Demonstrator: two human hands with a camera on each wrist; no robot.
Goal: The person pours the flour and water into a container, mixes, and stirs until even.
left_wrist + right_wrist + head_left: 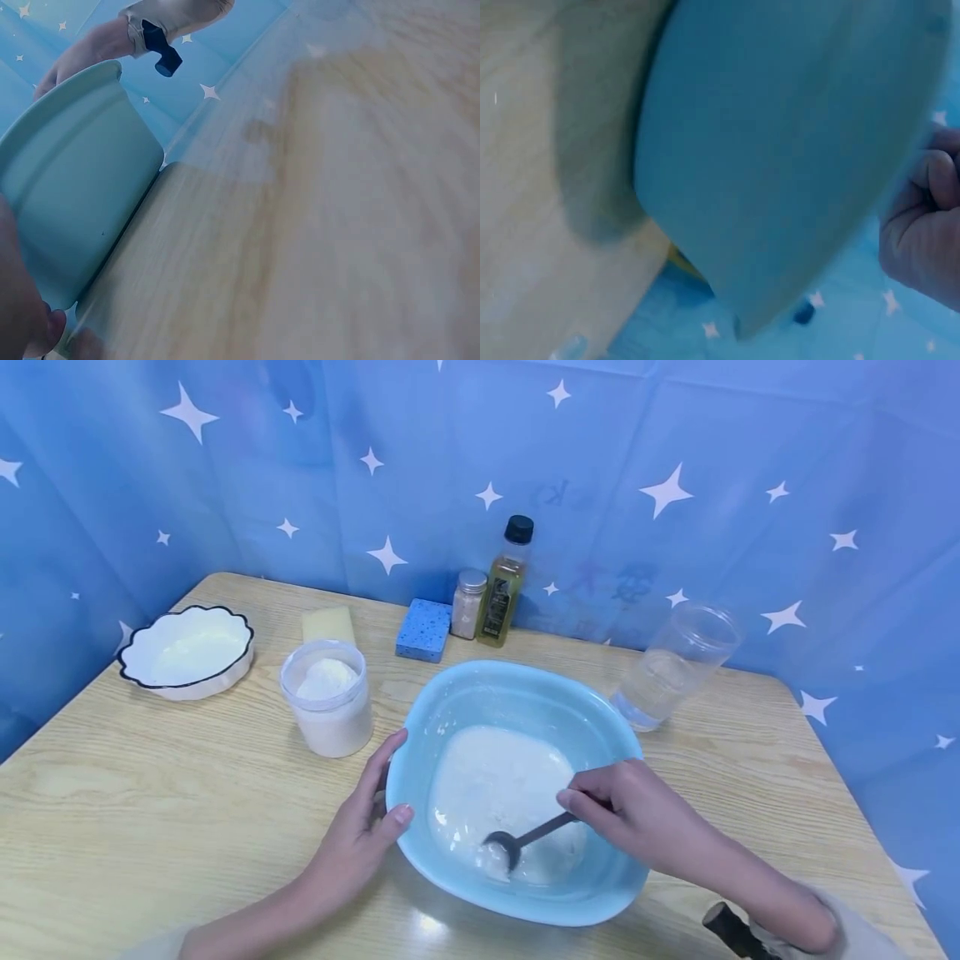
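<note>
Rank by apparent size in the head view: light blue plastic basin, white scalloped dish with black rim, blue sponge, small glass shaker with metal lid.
1. Light blue plastic basin, also nearest the camera.
2. White scalloped dish with black rim.
3. Blue sponge.
4. Small glass shaker with metal lid.

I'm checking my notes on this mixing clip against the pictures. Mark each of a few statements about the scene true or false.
1. The right hand holds a dark spoon in the white mixture. True.
2. The left hand grips the clear cup. False: it rests on the blue basin rim; the clear cup stands apart.
3. The oil bottle lies on its side. False: it stands upright.
4. A blue sponge sits behind the basin. True.
</note>
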